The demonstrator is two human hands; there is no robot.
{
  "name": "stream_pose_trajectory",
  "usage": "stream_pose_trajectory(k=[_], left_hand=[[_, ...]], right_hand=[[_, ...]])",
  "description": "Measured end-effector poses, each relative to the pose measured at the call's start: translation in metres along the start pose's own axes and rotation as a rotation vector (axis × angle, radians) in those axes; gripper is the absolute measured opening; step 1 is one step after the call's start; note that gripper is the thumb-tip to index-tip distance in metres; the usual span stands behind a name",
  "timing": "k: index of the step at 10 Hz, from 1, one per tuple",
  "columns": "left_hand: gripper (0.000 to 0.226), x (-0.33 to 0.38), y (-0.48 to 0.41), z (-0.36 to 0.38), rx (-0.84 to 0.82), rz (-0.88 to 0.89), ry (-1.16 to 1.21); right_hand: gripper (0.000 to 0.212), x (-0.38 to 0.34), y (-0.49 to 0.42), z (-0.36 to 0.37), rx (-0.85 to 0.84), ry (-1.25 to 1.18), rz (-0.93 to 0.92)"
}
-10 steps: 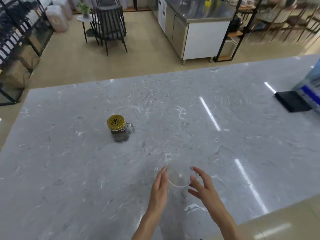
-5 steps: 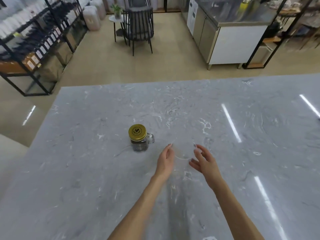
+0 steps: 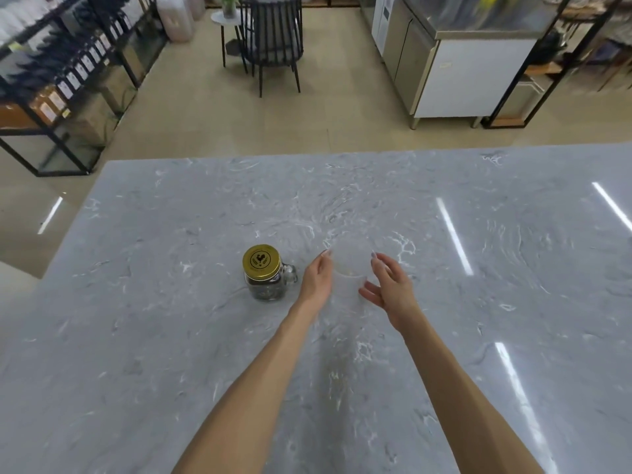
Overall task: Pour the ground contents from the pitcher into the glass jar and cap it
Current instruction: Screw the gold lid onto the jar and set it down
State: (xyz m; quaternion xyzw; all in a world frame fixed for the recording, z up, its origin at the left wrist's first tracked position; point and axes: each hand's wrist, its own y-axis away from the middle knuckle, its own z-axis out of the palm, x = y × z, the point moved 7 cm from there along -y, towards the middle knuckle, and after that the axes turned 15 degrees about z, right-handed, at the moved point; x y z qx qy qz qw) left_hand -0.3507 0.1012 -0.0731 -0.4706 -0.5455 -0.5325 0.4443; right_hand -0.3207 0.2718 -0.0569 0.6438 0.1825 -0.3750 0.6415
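Entry, head view: the jar (image 3: 266, 276) stands upright on the marble table (image 3: 143, 336), gold lid (image 3: 261, 262) already seated on its mouth, dark ground material visible through the glass filling most of the body, small handle (image 3: 290, 272) on the side toward the hands. Just right of the jar we see a clear, nearly colourless pitcher (image 3: 349, 263), resting on the table (its outline is faint against the marble; only the round rim reads plainly, and we cannot make out a spout or handle). It looks empty, apart from a faint yellowish trace near the bottom that we cannot identify. Our left hand (image 3: 317, 280) is at the pitcher's side nearer the jar, palm turned inward, fingers extended; our right hand (image 3: 390, 285) is at the far side from the jar, fingers spread loosely. Both are open and cupped around the pitcher; whether the fingertips actually touch its wall we cannot tell, and neither hand is closed on anything. Judgement on progress: pour done, cap on, so the task reads as essentially complete. Left, at most: confirm the lid is screwed tight (thread engagement not visible from here) and withdraw from the pitcher.
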Motion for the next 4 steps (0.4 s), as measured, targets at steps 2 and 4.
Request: stream_pose_trajectory(k=[2, 4], left_hand=[[0.051, 0.006, 0.005, 0.003, 0.005, -0.023, -0.051], [0.069, 0.019, 0.019, -0.004, 0.064, -0.149, 0.014]], right_hand=[[0.018, 0.003, 0.007, 0.0, -0.033, 0.014, 0.079], [0.062, 0.005, 0.011, -0.002, -0.145, -0.018, 0.143]])
